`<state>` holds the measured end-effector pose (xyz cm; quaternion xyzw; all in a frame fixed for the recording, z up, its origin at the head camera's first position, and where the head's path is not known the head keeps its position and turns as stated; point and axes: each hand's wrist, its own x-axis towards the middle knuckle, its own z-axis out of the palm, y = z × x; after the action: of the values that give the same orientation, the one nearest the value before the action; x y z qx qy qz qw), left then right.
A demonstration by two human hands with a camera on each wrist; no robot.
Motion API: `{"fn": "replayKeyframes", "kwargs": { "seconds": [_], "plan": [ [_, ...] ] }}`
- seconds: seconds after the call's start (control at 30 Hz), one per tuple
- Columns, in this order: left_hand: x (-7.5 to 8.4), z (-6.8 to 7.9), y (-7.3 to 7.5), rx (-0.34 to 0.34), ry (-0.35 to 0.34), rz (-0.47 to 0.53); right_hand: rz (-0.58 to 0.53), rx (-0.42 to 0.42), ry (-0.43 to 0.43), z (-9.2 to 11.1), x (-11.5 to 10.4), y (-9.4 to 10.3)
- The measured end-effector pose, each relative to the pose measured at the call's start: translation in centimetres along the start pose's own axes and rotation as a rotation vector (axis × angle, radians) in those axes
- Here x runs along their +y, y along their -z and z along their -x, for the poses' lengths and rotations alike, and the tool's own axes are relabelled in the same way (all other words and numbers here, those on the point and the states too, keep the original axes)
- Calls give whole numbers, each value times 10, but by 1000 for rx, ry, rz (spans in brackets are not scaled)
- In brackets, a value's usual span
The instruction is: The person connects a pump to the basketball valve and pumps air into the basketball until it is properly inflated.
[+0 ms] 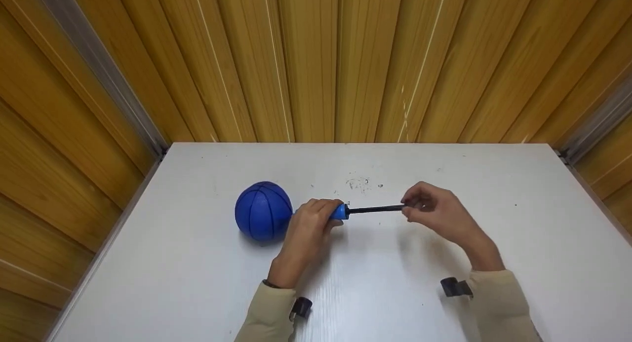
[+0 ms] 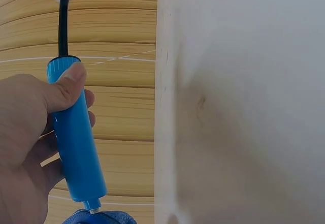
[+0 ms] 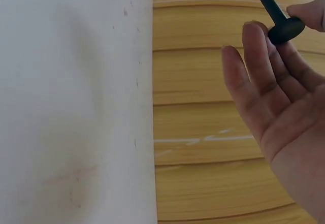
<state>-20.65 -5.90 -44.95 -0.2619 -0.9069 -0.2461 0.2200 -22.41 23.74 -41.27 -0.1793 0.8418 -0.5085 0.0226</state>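
My left hand (image 1: 308, 226) grips the blue barrel of a hand pump (image 2: 78, 148), thumb along one side and fingers round the other. The nozzle end of the pump meets a blue ball (image 1: 263, 211) with dark seam lines, just left of that hand. A black rod (image 1: 376, 209) extends far out of the barrel's right end. At its tip, my right hand (image 1: 439, 211) pinches the round black handle (image 3: 287, 30) between thumb and fingers, the other fingers loosely bent. In the left wrist view only the top of the ball shows, under the nozzle.
Everything is over a white table (image 1: 197, 292) with dark scuff marks near its back. Behind it stands a wall of yellow-brown wood-patterned panels (image 1: 316, 60). Small black devices (image 1: 302, 307) are strapped at both wrists, over beige sleeves.
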Motion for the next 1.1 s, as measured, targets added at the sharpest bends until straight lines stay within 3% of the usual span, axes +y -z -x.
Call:
{"fn": "replayKeyframes", "kwargs": {
  "seconds": [0.2,0.4,0.6,0.8,0.97,1.1],
  "plan": [
    [-1,0,-2,-12,-17,11,-13,-67,-63,6,0,18],
    [0,-1,-1,-4,-8,-21,15,-70,-91,3,2,16],
    [3,0,-3,-23,6,-50,57,-83,-82,-3,3,-9],
    [6,0,-5,-5,-12,-68,-36,-43,-87,-10,0,-40],
    [6,1,-6,-22,-33,-64,-66,-25,-37,-12,-2,-67],
    [4,0,-3,-25,-33,-46,-105,-4,6,-12,-1,-76]
  ]
}}
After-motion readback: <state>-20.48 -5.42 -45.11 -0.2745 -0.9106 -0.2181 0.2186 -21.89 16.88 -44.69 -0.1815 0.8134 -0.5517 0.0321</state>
